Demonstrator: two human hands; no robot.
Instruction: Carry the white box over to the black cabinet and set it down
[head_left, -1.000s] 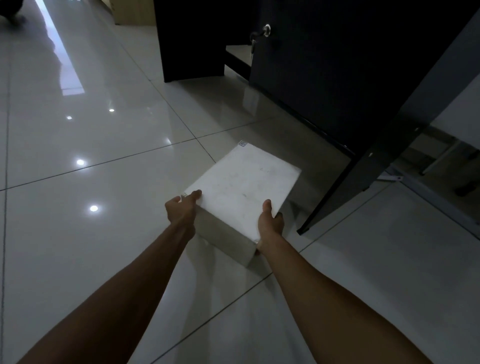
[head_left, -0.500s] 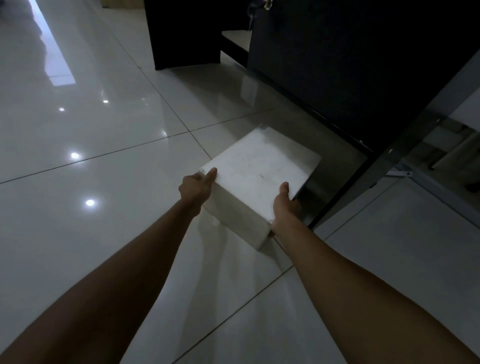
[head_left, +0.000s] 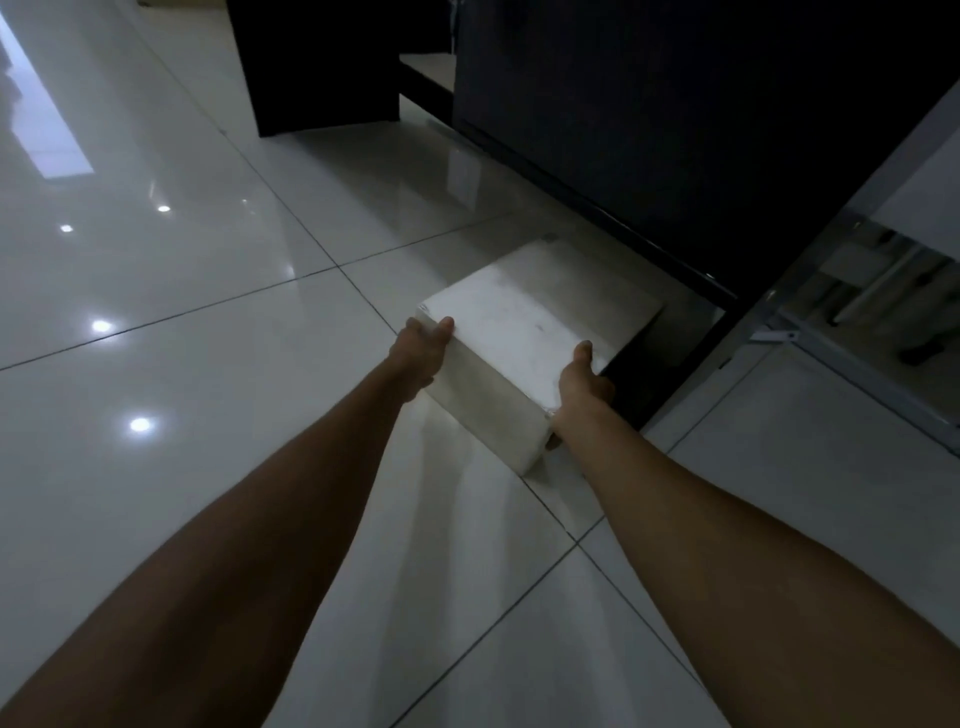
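Two bare hands grip the white box (head_left: 524, 332) — one at each near corner. Left hand (head_left: 421, 345): thumb laid on the top face at the near-left corner, fingers wrapped down the left side and out of sight. Right hand (head_left: 579, 382): thumb resting on the top face close to the near-right corner, palm pressed to the right side, fingers hidden beneath or behind. Both forearms run out almost straight from the lower edge of the view.

Box sits low over the glossy tiled floor (head_left: 208, 364); cannot tell whether its underside touches the tiles or hangs just above them. Near face is in view below the thumbs, its bottom corner lying close to a grout line. Top face is roughly level, faintly scuffed.

Beyond the hands, the far edge of the box lies just beside the base of the black cabinet (head_left: 675, 130) — contact not discernible in the shadow. Cabinet's dark front rises ahead and to the right of the right hand. Further right of that hand, a grey metal frame (head_left: 810, 332) slants across the floor. Ceiling-light reflections dot the tiles left of the left hand.
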